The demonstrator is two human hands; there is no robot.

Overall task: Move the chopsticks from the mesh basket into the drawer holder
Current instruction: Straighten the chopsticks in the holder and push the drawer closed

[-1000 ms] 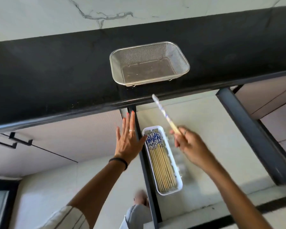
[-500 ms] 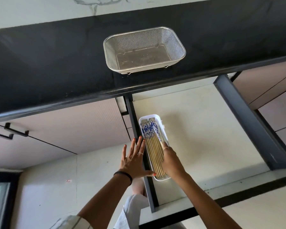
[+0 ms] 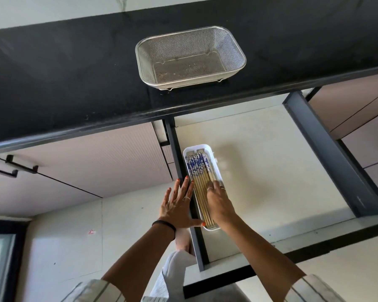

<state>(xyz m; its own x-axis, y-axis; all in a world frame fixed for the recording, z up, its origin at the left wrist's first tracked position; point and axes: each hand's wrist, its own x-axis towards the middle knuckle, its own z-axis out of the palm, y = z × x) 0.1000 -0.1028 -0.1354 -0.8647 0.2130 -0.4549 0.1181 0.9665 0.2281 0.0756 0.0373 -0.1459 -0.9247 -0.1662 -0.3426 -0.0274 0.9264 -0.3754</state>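
Note:
The metal mesh basket (image 3: 190, 56) sits on the black countertop with nothing in it. Below it, in the open drawer, a white oblong holder (image 3: 215, 159) lies along the left wall. Several bamboo chopsticks (image 3: 200, 177) with blue-and-white patterned tops lie side by side in the holder. My right hand (image 3: 218, 202) rests palm down on the chopsticks' lower half, fingers spread, holding nothing. My left hand (image 3: 179, 205) lies flat with its fingers apart on the drawer's left wall, its thumb touching the holder's near end.
The black countertop (image 3: 63, 73) runs across the top. The pale drawer floor (image 3: 271, 171) stretches right of the holder to the drawer's grey right wall (image 3: 327, 153). Closed cabinet fronts with black handles (image 3: 11, 166) lie to the left.
My right hand carried one chopstick down from above the drawer, laid it in the holder and now presses flat on the bundle. My left hand slid down beside the holder.

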